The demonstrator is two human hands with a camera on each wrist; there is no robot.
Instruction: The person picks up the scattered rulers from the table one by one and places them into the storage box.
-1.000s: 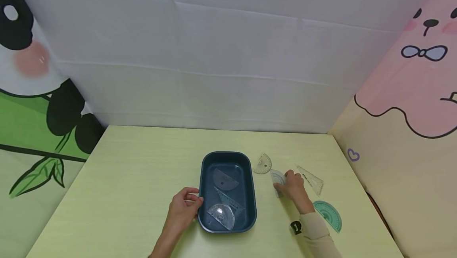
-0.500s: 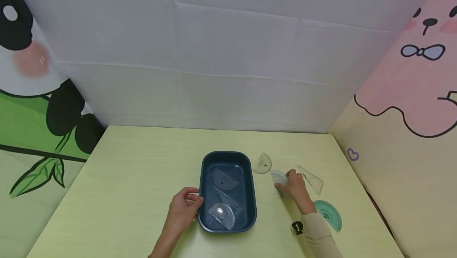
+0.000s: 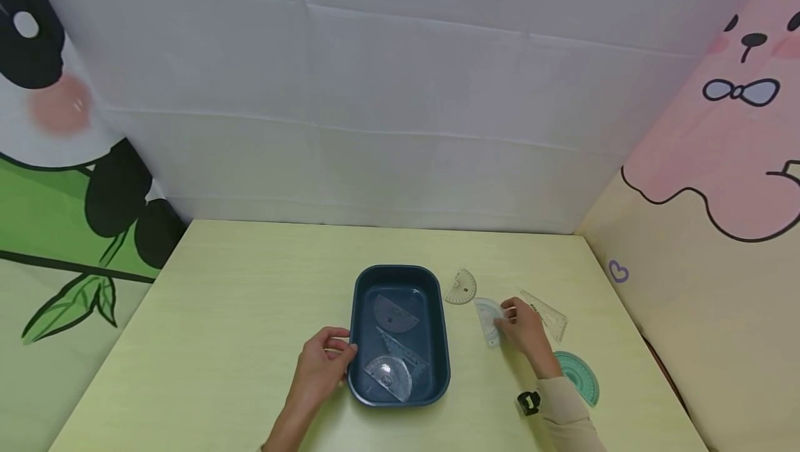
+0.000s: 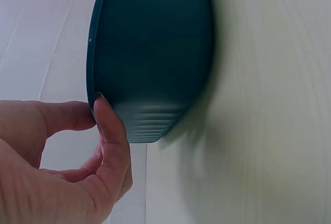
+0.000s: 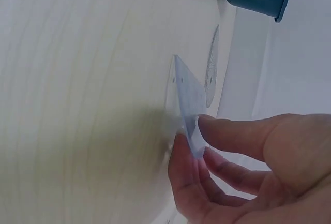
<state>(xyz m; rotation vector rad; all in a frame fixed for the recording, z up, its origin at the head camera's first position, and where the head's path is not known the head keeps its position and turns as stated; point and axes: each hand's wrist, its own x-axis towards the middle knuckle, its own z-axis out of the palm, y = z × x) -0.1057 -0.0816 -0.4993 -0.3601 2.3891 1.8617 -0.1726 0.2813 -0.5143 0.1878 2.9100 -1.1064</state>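
Observation:
My left hand (image 3: 320, 366) pinches the left rim of a dark blue plastic tray (image 3: 397, 269) between thumb and fingers; the left wrist view shows the tray's outer wall (image 4: 150, 48) up close. To the tray's right, my right hand (image 3: 526, 330) grips a clear protractor (image 3: 488, 321) by its right edge. In the right wrist view this protractor (image 5: 190, 92) stands tilted, one end close to the tabletop, with the thumb on one face and fingers on the other. Inside the tray lie a half-round protractor (image 3: 396, 315), a clear set square (image 3: 400, 349) and another clear protractor (image 3: 387, 378).
A small clear protractor (image 3: 462, 288) lies beside the tray's far right corner. Behind my right hand is a clear triangular set square (image 3: 553, 316), partly covered. A green protractor (image 3: 582, 379) sits by the right sleeve. A white wall sheet (image 3: 375, 174) rises behind the table.
My right hand has shifted slightly right, from over the protractor to its right edge, so more of the protractor shows. My left hand and the tray have stayed in place.

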